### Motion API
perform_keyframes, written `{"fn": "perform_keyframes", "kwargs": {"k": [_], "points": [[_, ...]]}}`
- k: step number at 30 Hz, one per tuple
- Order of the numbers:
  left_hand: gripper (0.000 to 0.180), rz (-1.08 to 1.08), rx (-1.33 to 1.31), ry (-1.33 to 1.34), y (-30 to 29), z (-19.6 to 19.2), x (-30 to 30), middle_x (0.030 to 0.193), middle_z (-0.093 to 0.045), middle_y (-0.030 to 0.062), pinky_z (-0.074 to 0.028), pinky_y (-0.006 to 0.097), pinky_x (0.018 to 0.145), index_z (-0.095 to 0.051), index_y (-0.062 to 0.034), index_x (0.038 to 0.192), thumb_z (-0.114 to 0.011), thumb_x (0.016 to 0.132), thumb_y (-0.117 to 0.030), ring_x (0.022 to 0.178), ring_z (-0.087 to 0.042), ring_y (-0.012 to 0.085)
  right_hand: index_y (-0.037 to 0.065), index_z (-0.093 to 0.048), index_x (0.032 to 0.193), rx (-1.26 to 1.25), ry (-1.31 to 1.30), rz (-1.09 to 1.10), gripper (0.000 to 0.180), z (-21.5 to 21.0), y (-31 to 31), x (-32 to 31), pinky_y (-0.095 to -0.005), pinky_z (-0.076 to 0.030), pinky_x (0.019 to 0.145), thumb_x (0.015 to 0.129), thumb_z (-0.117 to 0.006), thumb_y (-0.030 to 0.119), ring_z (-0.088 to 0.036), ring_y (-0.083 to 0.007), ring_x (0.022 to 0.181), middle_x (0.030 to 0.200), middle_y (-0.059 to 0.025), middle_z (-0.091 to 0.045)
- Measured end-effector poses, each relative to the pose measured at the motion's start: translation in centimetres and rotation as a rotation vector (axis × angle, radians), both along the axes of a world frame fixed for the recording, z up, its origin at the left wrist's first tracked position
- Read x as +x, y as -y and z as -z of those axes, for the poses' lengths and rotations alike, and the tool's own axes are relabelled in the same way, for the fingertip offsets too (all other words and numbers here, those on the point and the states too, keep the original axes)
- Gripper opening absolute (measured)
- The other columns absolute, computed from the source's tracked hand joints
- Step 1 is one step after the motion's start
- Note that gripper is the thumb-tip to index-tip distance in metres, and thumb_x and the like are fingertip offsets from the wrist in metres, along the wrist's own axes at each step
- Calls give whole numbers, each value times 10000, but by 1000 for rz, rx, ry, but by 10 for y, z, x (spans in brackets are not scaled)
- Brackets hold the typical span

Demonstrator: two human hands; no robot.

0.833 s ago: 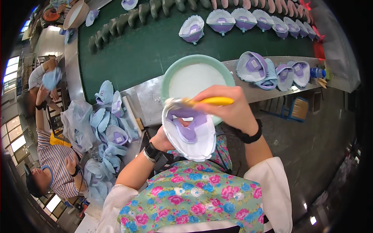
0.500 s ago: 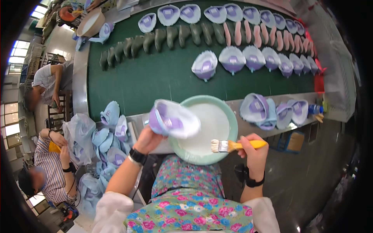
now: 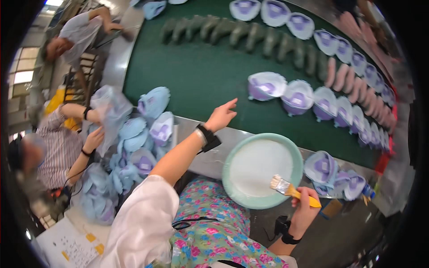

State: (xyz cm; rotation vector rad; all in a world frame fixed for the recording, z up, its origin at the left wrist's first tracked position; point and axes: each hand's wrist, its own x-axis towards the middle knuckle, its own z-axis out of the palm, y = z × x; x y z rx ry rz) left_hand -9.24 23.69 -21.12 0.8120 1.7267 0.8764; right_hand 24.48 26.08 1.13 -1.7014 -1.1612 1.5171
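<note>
Dark green lasts line the belt; pink lasts; co-worker's striped sleeve.

The left hand stretches out empty, fingers spread, over the edge of the green conveyor belt, short of the nearest pale purple shoe upper in a row lying on it. The right hand grips a yellow-handled brush, its bristles over the rim of a light green bowl of white glue. At the left, a seated person's hands handle a pile of blue shoe uppers.
</note>
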Motion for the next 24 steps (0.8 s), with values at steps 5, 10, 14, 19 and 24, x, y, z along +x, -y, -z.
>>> {"fn": "perform_keyframes", "kwargs": {"k": [5,10,14,19,24], "points": [[566,-326,-104,-1132,141,-12,-160,1224,-544,200,-386,445,986,-503,-7,1259,-695,736,-108,1149,-482,372,-20,-548,743,242,-21,-262,253,14,-12,-29,-232,-422,612,950,-478,107,-510,-97,671,871,-94,-597],[868,-394,-357,-731,196,15,-252,1263,-519,203,-421,431,983,-384,-62,1355,-836,640,-256,1174,-498,364,-13,-549,763,-40,-165,-368,297,4,-11,-74,-231,-415,582,992,-453,148,-500,-90,654,950,-95,-596],[633,-904,121,111,148,2,-232,1197,-550,121,-512,380,900,-368,-53,1309,-724,786,-61,1069,-588,241,-16,-619,891,-26,-11,-470,150,-4,-10,-103,-253,-450,613,952,-525,84,-553,-121,698,970,-95,-604],[525,-473,107,1076,102,-112,-68,1262,-549,121,-488,448,962,-407,-59,1357,-573,917,-292,1133,-572,262,45,-665,973,581,194,-784,261,-10,12,-155,-341,-503,815,719,-720,27,-594,-265,983,1032,-104,-623],[529,-421,-97,1592,105,-182,35,1315,-527,82,-405,491,1027,-428,-85,1360,-438,976,-449,1224,-503,229,86,-668,930,806,293,-942,321,-6,33,-149,-349,-545,705,619,-734,42,-602,-259,974,1021,-23,-648]]}}
